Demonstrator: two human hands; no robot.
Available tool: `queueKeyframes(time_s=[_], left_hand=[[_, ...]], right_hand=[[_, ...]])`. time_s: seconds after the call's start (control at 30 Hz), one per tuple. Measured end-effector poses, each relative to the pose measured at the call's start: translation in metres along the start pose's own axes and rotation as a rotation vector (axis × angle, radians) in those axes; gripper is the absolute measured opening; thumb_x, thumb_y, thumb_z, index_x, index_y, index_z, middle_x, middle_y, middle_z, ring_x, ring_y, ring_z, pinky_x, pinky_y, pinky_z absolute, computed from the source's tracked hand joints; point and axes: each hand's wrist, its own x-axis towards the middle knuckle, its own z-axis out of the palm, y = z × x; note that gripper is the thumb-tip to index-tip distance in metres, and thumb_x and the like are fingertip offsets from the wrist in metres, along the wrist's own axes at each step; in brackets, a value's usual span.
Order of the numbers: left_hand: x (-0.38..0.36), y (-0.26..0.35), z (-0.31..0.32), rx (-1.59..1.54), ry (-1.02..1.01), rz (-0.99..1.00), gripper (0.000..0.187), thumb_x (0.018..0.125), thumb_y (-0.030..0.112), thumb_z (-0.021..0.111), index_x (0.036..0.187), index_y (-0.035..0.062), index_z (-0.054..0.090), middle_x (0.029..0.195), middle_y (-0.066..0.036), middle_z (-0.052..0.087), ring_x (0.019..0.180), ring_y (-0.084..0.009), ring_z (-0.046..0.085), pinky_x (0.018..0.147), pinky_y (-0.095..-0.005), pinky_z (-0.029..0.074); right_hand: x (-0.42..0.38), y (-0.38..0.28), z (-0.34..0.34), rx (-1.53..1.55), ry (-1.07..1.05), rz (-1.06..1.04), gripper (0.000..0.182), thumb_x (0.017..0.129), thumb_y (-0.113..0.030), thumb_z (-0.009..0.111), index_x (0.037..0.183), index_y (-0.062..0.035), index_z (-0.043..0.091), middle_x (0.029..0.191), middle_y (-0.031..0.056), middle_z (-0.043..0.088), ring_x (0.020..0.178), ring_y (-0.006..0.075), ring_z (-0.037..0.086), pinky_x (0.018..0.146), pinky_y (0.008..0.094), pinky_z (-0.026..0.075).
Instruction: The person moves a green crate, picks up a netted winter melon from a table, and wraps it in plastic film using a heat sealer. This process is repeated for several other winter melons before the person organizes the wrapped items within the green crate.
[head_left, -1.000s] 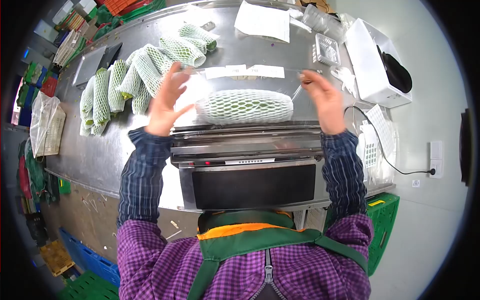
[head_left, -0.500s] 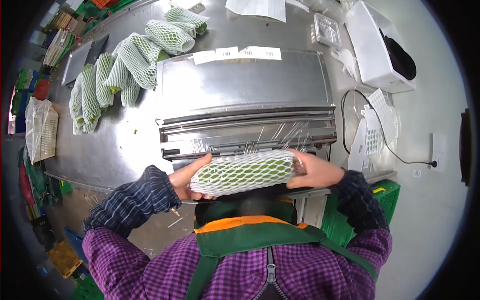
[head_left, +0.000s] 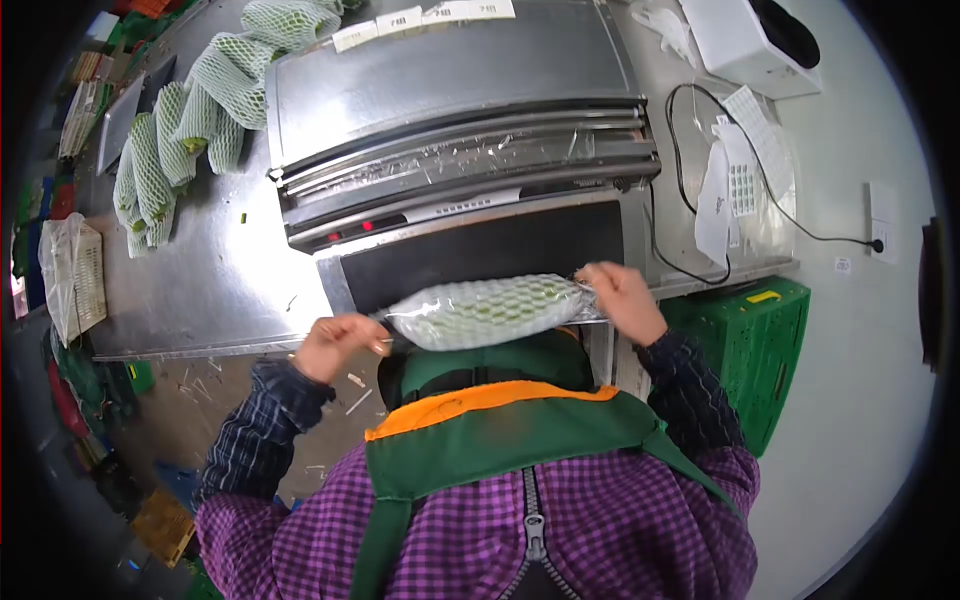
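Glossy clear film [head_left: 412, 312] around an oblong, mesh-netted green vegetable [head_left: 500, 306] between fingers [head_left: 372, 331]

Wrapped vegetable [head_left: 490, 312] between left hand [head_left: 340, 345] and right hand [head_left: 622, 298], at near edge of sealing machine [head_left: 450, 75].
Machine on counter [head_left: 235, 262]; labels [head_left: 440, 14] along its far edge. Netted vegetables [head_left: 228, 75] left of it, on counter; basket [head_left: 90, 275] farther left, by counter's edge. Right: box [head_left: 745, 40] at the far side, cord [head_left: 840, 241] running to wall socket [head_left: 880, 215], crate [head_left: 750, 340] below counter's near right corner.
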Motion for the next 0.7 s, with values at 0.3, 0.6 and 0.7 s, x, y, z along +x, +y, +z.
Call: queueKeyframes(time_s=[0.3,0.6,0.7], left_hand=[[0.033,-0.12,0.026,-0.338,0.139,-0.305,0.019,0.09,0.018,0.056,0.091,0.0021,0.065,0.077,-0.004,0.064,0.071,-0.0137,0.059,0.067,-0.0282,0.048],[0.043,-0.037,0.082,-0.707,-0.401,0.188,0.031,0.091,0.023,0.053,0.068,0.0038,0.047,0.062,-0.001,0.046,0.071,-0.0148,0.054,0.068,-0.0268,0.044],[0.027,0.025,0.15,-1.172,-0.276,0.353,0.041,0.098,0.032,0.034,0.076,0.0041,0.055,0.076,-0.01,0.051,0.09,-0.0283,0.052,0.089,-0.0381,0.041]], right_hand=[[0.016,0.108,0.086,0.68,-0.225,0.34,0.029,0.085,-0.011,0.055,0.111,0.0036,0.06,0.108,0.011,0.063,0.09,0.0178,0.059,0.081,0.0301,0.047],[-0.001,0.042,0.097,1.252,-0.918,-0.25,0.029,0.095,-0.025,0.047,0.072,-0.0064,0.048,0.073,0.0025,0.047,0.066,0.0135,0.041,0.06,0.0299,0.035],[-0.036,-0.006,0.091,1.545,-0.691,-0.391,0.031,0.094,-0.031,0.048,0.076,-0.0059,0.051,0.089,0.0096,0.051,0.082,0.0187,0.049,0.074,0.0308,0.043]])
